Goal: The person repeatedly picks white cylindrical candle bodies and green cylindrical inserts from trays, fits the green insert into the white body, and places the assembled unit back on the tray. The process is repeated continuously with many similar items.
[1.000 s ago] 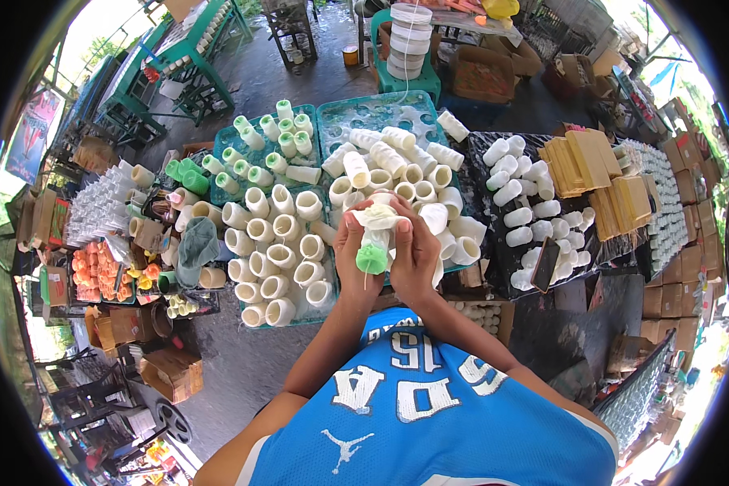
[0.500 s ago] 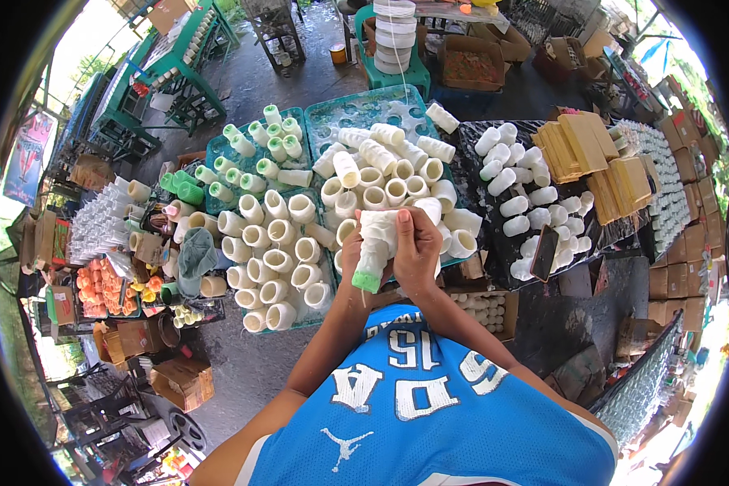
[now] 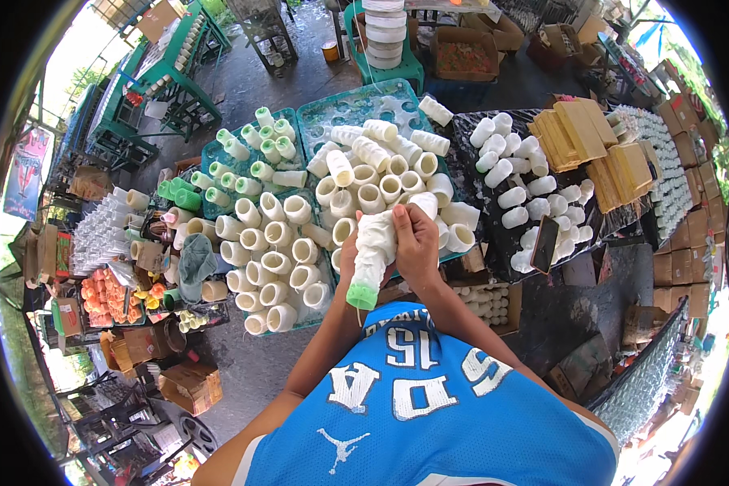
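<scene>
Head view: gripping, with left hand [image 3: 347, 253] and right hand [image 3: 418, 243], a crumpled white, soft-looking sleeve [image 3: 375, 240] around a bright green-ended cylinder [image 3: 363, 296], tilted toward the body below both hands. Could tear the sleeve by tugging unevenly, or lose the cylinder through too slack a hold. Curled closed on the left, fingertips mostly hidden; wrapped closed on the right, thumb pressing alongside. Just beyond both hands, could topple loosely heaped, open-ended cream tubes [image 3: 368, 198] on a blue-green plastic tray [image 3: 322, 121] by reaching forward carelessly. Farther, past the left hand, note white, pale-green-tipped cylinders [image 3: 270, 148].
</scene>
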The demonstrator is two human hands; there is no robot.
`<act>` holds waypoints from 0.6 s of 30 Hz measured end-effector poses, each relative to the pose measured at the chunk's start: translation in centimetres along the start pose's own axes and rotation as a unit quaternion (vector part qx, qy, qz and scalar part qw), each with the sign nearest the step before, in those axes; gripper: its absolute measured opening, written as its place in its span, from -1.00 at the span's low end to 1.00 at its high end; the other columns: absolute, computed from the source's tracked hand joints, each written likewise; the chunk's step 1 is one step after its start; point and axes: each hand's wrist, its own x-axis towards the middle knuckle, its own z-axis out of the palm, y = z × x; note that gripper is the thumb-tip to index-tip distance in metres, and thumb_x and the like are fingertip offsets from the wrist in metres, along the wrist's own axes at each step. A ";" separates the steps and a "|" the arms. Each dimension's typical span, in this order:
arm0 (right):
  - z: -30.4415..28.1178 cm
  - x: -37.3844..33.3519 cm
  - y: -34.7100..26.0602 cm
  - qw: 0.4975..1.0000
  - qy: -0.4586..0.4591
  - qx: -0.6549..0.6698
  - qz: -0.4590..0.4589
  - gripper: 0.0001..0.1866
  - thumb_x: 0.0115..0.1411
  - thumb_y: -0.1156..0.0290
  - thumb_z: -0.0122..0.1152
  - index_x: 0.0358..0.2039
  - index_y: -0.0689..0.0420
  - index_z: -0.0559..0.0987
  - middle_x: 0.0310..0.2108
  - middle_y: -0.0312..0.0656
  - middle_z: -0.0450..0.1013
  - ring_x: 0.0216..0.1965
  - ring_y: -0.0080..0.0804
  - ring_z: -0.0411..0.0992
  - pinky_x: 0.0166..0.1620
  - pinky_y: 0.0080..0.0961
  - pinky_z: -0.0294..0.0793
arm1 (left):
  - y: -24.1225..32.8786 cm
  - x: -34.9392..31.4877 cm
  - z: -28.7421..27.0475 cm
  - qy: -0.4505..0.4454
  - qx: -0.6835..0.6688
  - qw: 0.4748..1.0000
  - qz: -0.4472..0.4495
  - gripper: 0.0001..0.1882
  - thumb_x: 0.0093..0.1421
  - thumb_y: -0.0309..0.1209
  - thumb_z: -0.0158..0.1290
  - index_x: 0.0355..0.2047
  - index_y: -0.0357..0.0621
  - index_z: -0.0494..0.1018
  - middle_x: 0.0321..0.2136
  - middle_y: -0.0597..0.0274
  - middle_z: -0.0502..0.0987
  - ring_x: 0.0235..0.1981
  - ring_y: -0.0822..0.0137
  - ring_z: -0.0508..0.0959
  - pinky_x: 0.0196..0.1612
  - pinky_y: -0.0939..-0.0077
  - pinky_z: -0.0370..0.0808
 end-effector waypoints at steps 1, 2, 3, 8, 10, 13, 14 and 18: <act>-0.6 0.6 1.3 1.000 0.007 -0.020 0.003 -0.60 0.57 0.21 0.16 -0.33 0.27 0.61 -0.44 -0.34 0.44 -0.37 -0.63 0.28 -0.30 -0.55 0.30 | 0.3 0.2 -1.7 -0.038 0.006 0.999 -0.022 -0.44 0.59 0.05 -0.13 0.14 -0.22 0.51 -0.07 0.11 0.68 -0.08 0.20 0.71 0.02 0.20 0.69; -1.0 1.0 2.5 0.999 0.014 -0.041 0.005 -0.59 0.55 0.20 0.18 -0.31 0.31 0.64 -0.41 -0.24 0.49 -0.33 -0.56 0.35 -0.26 -0.50 0.36 | 0.6 0.3 -3.4 -0.075 0.012 0.996 -0.044 -0.44 0.59 0.08 -0.13 0.13 -0.19 0.52 -0.08 0.15 0.69 -0.11 0.24 0.72 -0.02 0.27 0.70; -0.9 1.2 3.0 0.999 0.017 -0.018 0.037 -0.60 0.55 0.20 0.19 -0.29 0.32 0.65 -0.38 -0.19 0.50 -0.29 -0.51 0.37 -0.20 -0.48 0.38 | 0.3 0.1 -2.8 -0.058 0.024 0.997 -0.038 -0.45 0.59 0.06 -0.13 0.13 -0.18 0.52 -0.09 0.17 0.69 -0.12 0.27 0.72 -0.03 0.30 0.70; -1.3 1.8 5.7 0.996 -0.015 -0.009 0.089 -0.61 0.53 0.19 0.21 -0.18 0.34 0.70 -0.29 -0.10 0.54 -0.19 -0.43 0.44 -0.08 -0.46 0.44 | 0.2 -0.7 -0.4 0.074 0.055 0.996 -0.003 -0.47 0.61 0.04 -0.15 0.15 -0.19 0.50 -0.09 0.19 0.69 -0.16 0.28 0.72 -0.09 0.31 0.71; -1.5 1.8 5.9 0.995 -0.046 0.003 0.094 -0.59 0.54 0.17 0.20 -0.15 0.34 0.70 -0.25 -0.14 0.57 -0.20 -0.49 0.44 -0.10 -0.49 0.47 | 0.4 -0.4 -0.2 0.119 0.104 0.987 0.019 -0.46 0.61 0.03 -0.15 0.14 -0.20 0.50 -0.10 0.19 0.69 -0.17 0.29 0.71 -0.10 0.32 0.70; -0.5 1.4 4.6 0.955 -0.127 0.134 0.234 -0.60 0.59 0.14 0.11 0.18 0.20 0.59 -0.13 -0.24 0.59 -0.13 -0.55 0.48 -0.12 -0.59 0.49 | 0.8 -1.0 1.3 0.203 0.479 0.815 0.254 -0.46 0.63 -0.03 -0.17 -0.12 -0.30 0.58 -0.26 0.15 0.67 -0.27 0.31 0.66 -0.15 0.35 0.63; -0.9 0.9 5.1 0.939 -0.132 0.146 0.283 -0.50 0.57 0.05 0.12 0.31 0.12 0.47 0.00 -0.21 0.58 -0.09 -0.55 0.52 -0.06 -0.64 0.52 | 0.5 -0.6 1.1 0.222 0.542 0.749 0.310 -0.45 0.64 -0.05 -0.18 -0.16 -0.31 0.57 -0.29 0.13 0.66 -0.32 0.29 0.63 -0.20 0.33 0.59; -1.3 0.4 1.6 0.907 -0.221 0.069 0.353 -0.37 0.46 -0.15 0.23 0.23 0.13 0.50 -0.14 -0.21 0.56 -0.28 -0.54 0.53 -0.29 -0.51 0.57 | 0.9 0.3 -0.2 0.230 0.693 0.589 0.346 -0.46 0.64 -0.12 -0.21 -0.25 -0.35 0.52 -0.41 0.07 0.61 -0.46 0.25 0.53 -0.33 0.26 0.47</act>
